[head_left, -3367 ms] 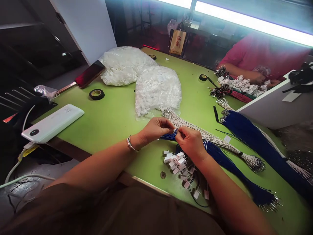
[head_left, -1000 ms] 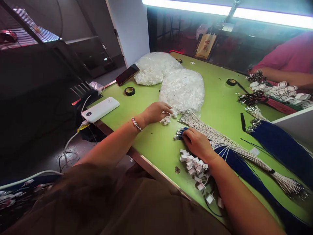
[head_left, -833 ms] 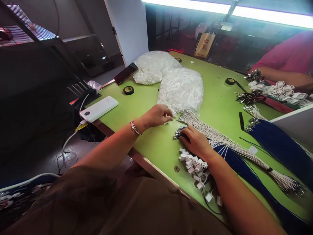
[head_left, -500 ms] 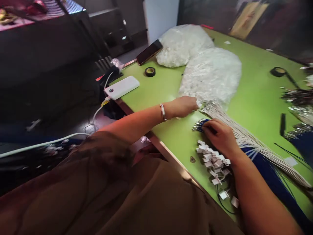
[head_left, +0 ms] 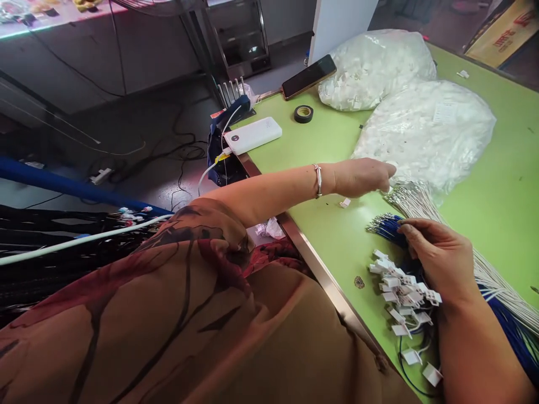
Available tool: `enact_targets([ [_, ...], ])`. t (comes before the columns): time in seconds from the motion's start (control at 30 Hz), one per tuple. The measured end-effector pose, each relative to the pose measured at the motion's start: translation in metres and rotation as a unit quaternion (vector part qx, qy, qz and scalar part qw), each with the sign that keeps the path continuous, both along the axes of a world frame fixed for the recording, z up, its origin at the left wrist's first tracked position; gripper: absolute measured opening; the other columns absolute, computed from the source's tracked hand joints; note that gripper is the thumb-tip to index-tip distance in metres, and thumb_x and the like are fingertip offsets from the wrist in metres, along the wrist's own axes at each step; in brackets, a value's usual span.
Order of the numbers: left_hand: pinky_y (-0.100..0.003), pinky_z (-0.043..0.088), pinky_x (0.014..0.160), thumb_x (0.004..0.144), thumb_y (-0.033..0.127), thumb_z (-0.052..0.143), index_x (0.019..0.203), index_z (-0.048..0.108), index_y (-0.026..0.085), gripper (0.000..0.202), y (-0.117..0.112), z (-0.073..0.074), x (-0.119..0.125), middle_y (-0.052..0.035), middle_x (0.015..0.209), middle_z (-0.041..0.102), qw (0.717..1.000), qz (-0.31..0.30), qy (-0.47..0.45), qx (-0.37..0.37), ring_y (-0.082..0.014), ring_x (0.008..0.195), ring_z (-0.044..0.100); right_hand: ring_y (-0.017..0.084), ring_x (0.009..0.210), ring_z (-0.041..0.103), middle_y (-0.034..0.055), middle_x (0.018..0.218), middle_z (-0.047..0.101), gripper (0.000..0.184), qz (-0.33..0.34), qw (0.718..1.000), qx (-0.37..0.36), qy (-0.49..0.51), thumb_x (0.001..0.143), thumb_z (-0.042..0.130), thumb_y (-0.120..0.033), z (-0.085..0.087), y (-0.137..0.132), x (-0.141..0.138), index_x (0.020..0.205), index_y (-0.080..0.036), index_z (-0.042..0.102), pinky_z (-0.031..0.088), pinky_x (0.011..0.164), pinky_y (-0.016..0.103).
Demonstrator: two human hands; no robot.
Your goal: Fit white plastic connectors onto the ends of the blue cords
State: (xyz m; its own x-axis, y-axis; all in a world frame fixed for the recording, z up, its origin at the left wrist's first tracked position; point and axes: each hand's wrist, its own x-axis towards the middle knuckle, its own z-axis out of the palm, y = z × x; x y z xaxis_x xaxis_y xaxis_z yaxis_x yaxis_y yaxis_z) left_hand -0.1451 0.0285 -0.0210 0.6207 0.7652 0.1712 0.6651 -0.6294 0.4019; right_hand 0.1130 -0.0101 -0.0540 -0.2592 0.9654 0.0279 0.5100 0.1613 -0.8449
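Note:
My left hand (head_left: 365,175), a bracelet on its wrist, reaches across to the near edge of a clear bag (head_left: 425,134) of small white connector housings. Its fingers are pinched together at the pieces there; what they hold is hidden. My right hand (head_left: 446,252) is closed, thumb and forefinger pinching at a bundle of blue wires (head_left: 388,225) with metal-crimped tips. Just beyond it lie white wires (head_left: 415,201) with similar crimped ends, running under the right forearm side. Below the right hand sits a cluster of white connectors (head_left: 398,286) fitted on wires.
A second bag of white pieces (head_left: 379,64) stands behind the first. Black tape (head_left: 304,114), a dark phone (head_left: 309,77) and a white power bank (head_left: 253,136) with a cable lie at the table's left. One loose connector (head_left: 345,202) rests below my left wrist. The metal table edge (head_left: 320,280) borders my lap.
The view has swung left, so everything sits further right in it. My left hand stays at the bag's near edge. More of the blue wire tips shows beyond my right fingertips.

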Motion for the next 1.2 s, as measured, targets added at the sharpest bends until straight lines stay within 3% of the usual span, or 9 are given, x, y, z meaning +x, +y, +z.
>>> enact_targets([
  [0.13, -0.036, 0.046, 0.096, 0.085, 0.005, 0.058, 0.088, 0.077, 0.021, 0.024, -0.003, 0.017, -0.001, -0.007, 0.095, 0.067, 0.995, 0.011, -0.098, -0.018, -0.019, 0.1, 0.063, 0.01, 0.047, 0.04, -0.0006, 0.057, 0.054, 0.021, -0.017, 0.996, -0.026, 0.078, 0.073, 0.078, -0.037, -0.002, 0.003, 0.002, 0.083, -0.02, 0.073, 0.025, 0.043, 0.027],
  [0.23, -0.036, 0.048, 0.09, 0.083, 0.006, 0.062, 0.082, 0.076, 0.015, 0.016, -0.011, 0.023, 0.017, -0.0067, 0.083, 0.069, 0.956, 0.105, -0.252, -0.104, -0.0176, 0.086, 0.065, 0.008, 0.047, 0.039, -0.0031, 0.059, 0.053, 0.022, -0.028, 0.992, -0.028, 0.119, 0.073, 0.076, -0.039, -0.003, 0.003, 0.002, 0.079, -0.019, 0.069, 0.026, 0.043, 0.023],
  [0.3, -0.033, 0.051, 0.079, 0.083, 0.008, 0.065, 0.074, 0.073, 0.01, 0.013, -0.016, 0.02, 0.036, -0.0051, 0.069, 0.066, 0.883, 0.153, -0.382, -0.226, -0.0131, 0.069, 0.062, 0.007, 0.047, 0.038, -0.0049, 0.059, 0.052, 0.022, -0.042, 0.989, -0.019, 0.143, 0.074, 0.073, -0.039, -0.003, 0.002, 0.001, 0.078, -0.019, 0.067, 0.028, 0.044, 0.022],
  [0.43, -0.021, 0.05, 0.06, 0.084, 0.013, 0.072, 0.066, 0.065, 0.008, 0.02, -0.022, 0.003, 0.073, -0.0005, 0.057, 0.06, 0.67, 0.178, -0.552, -0.464, -0.0048, 0.051, 0.056, 0.01, 0.054, 0.048, -0.0029, 0.064, 0.058, 0.021, -0.068, 0.984, 0.038, 0.158, 0.076, 0.068, -0.038, -0.001, -0.002, -0.002, 0.077, -0.018, 0.065, 0.041, 0.053, 0.023],
  [0.5, -0.017, 0.048, 0.056, 0.079, 0.012, 0.077, 0.068, 0.065, 0.007, 0.017, -0.023, -0.006, 0.083, -0.0001, 0.059, 0.061, 0.608, 0.19, -0.583, -0.504, -0.0041, 0.051, 0.057, 0.01, 0.056, 0.05, -0.0024, 0.064, 0.059, 0.018, -0.087, 0.983, 0.078, 0.14, 0.076, 0.066, -0.036, 0.0, -0.005, -0.004, 0.075, -0.018, 0.065, 0.043, 0.056, 0.025],
  [0.6, -0.014, 0.049, 0.056, 0.075, 0.008, 0.08, 0.074, 0.067, 0.006, 0.013, -0.023, -0.015, 0.088, 0.0004, 0.063, 0.063, 0.566, 0.193, -0.612, -0.517, -0.0037, 0.053, 0.06, 0.01, 0.052, 0.046, -0.0033, 0.058, 0.056, 0.016, -0.115, 0.98, 0.122, 0.104, 0.076, 0.062, -0.034, 0.002, -0.009, -0.007, 0.07, -0.019, 0.062, 0.04, 0.052, 0.024],
  [1.0, -0.014, 0.043, 0.05, 0.073, 0.025, 0.084, 0.069, 0.063, 0.008, 0.028, -0.026, -0.025, 0.088, 0.0011, 0.055, 0.061, 0.605, 0.172, -0.571, -0.528, -0.0029, 0.046, 0.054, 0.01, 0.049, 0.044, -0.0037, 0.056, 0.054, 0.015, -0.081, 0.966, 0.241, -0.045, 0.082, 0.051, -0.025, -0.002, -0.009, -0.008, 0.07, -0.021, 0.059, 0.039, 0.052, 0.024],
  [1.1, -0.015, 0.039, 0.045, 0.073, 0.028, 0.083, 0.067, 0.062, 0.009, 0.029, -0.026, -0.026, 0.088, 0.002, 0.051, 0.059, 0.648, 0.171, -0.557, -0.491, -0.0036, 0.043, 0.052, 0.01, 0.047, 0.043, -0.0042, 0.054, 0.052, 0.016, -0.078, 0.961, 0.254, -0.07, 0.081, 0.051, -0.024, 0.0, -0.01, -0.008, 0.066, -0.021, 0.055, 0.037, 0.052, 0.024],
  [1.2, -0.015, 0.036, 0.041, 0.077, 0.027, 0.08, 0.067, 0.063, 0.011, 0.025, -0.028, -0.029, 0.091, 0.0028, 0.048, 0.058, 0.72, 0.172, -0.525, -0.419, -0.0045, 0.041, 0.05, 0.01, 0.047, 0.042, -0.0044, 0.052, 0.05, 0.015, -0.073, 0.957, 0.26, -0.102, 0.078, 0.05, -0.022, 0.001, -0.01, -0.007, 0.063, -0.022, 0.053, 0.036, 0.052, 0.024],
])
